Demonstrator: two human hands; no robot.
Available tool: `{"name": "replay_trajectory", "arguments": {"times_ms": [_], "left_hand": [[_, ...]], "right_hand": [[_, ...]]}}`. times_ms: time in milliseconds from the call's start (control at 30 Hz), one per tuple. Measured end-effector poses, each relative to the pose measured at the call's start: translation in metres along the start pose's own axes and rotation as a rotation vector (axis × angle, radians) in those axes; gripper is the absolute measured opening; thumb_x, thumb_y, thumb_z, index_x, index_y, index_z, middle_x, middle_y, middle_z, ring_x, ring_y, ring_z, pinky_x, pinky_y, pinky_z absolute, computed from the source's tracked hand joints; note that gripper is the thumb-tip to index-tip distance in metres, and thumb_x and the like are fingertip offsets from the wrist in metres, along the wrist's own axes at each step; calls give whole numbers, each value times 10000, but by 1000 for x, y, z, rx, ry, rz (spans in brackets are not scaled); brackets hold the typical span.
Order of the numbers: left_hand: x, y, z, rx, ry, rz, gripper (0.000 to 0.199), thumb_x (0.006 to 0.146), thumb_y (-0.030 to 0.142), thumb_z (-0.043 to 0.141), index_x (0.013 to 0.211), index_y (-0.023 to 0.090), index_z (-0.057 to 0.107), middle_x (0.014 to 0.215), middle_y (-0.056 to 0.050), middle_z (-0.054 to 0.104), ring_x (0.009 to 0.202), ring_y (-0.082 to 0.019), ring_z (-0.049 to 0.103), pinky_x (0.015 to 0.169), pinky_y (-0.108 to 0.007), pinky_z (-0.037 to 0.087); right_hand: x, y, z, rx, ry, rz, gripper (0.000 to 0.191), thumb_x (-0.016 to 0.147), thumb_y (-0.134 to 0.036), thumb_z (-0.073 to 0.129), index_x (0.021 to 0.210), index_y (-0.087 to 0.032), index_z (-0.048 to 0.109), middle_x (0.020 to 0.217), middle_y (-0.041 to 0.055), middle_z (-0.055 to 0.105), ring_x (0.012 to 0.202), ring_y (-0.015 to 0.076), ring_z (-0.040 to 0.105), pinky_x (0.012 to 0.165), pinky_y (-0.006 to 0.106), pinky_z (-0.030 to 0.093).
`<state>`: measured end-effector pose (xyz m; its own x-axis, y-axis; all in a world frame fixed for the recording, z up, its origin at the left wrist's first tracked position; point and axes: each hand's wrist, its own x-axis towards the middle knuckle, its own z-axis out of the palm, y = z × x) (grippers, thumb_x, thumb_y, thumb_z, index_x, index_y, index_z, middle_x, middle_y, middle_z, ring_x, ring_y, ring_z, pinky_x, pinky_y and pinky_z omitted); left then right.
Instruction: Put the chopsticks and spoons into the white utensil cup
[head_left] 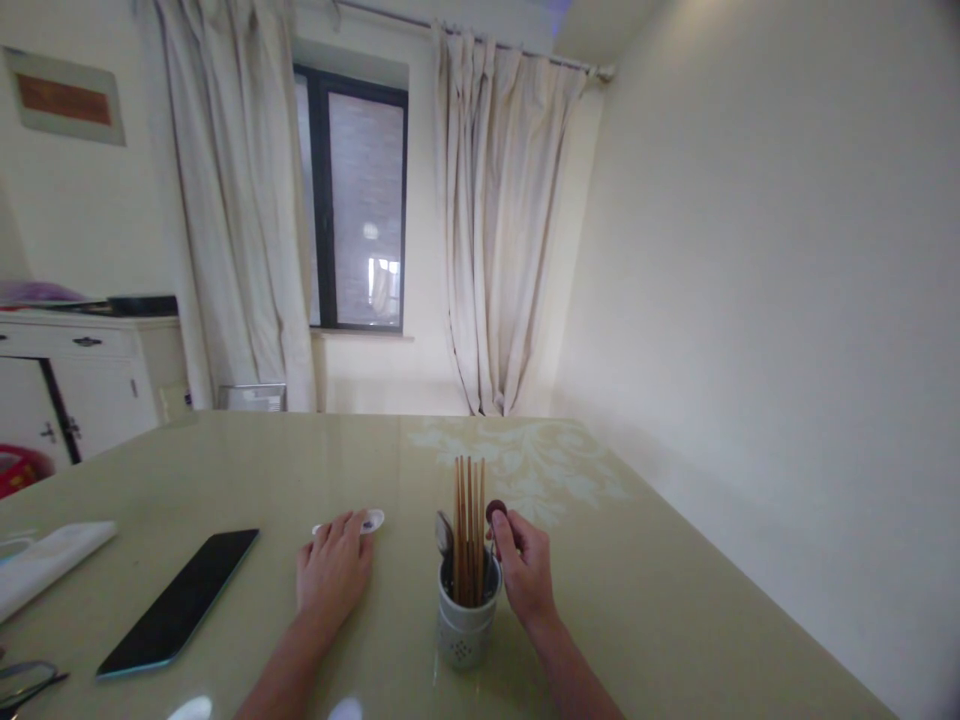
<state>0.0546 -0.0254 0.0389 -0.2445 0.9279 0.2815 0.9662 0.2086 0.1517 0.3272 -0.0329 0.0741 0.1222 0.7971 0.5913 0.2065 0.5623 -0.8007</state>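
A grey cup [466,635] with a pattern of small holes stands upright on the table, holding several brown wooden chopsticks [469,520] and a metal spoon [444,535], bowl up. At the cup's right side, my right hand [526,565] pinches a thin utensil with a dark brown round end [496,511]; its lower part goes out of sight by the cup's rim. My left hand [334,570] lies palm down left of the cup, fingers stretched over a small white oval thing [373,520] on the tabletop. The fingers partly cover this white thing.
The glossy greenish table [637,620] meets a wall along its right side. To the left lie a black-screened phone or tablet [180,602], a white flat object [52,562] and eyeglasses [30,682]. Beyond are curtains [502,220], a window [366,210] and a white cabinet [97,380].
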Motion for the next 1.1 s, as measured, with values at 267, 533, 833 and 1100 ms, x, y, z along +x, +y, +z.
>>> {"name": "replay_trajectory", "arguments": {"times_ms": [267,533,833,1100], "left_hand": [[0,-3,-7,30,19,94,352,1064,268,454,1235,240,760,1335,-127,776,1279,-325,663,1060,-493,454],[-9,19,-26,-374,666,331,381,1125,350,427,1362,204,687,1025,-88,786,887,-218,729,827,-326,545],[-73,80,-55,-557,793,873,349,1104,205,525,1416,230,678,1036,-77,770,928,-169,731,828,-262,565],[-66,79,-38,-636,825,693,281,1071,245,608,1339,252,692,1092,-67,781,966,-174,757,864,-249,598]], "right_hand": [[-1,3,2,28,-6,3,626,1059,-648,507,645,-192,616,548,-37,481,510,132,468,528,254,373],[4,-5,-10,-40,303,-166,478,1111,-531,466,787,-214,617,666,-30,507,565,145,453,528,259,363],[-19,-50,-5,-220,77,-763,280,1090,-459,527,1089,-216,664,715,15,655,560,181,597,558,311,486],[-18,-48,0,-254,102,-667,155,1062,-172,595,1137,-231,717,892,44,811,736,180,771,723,280,611]]}}
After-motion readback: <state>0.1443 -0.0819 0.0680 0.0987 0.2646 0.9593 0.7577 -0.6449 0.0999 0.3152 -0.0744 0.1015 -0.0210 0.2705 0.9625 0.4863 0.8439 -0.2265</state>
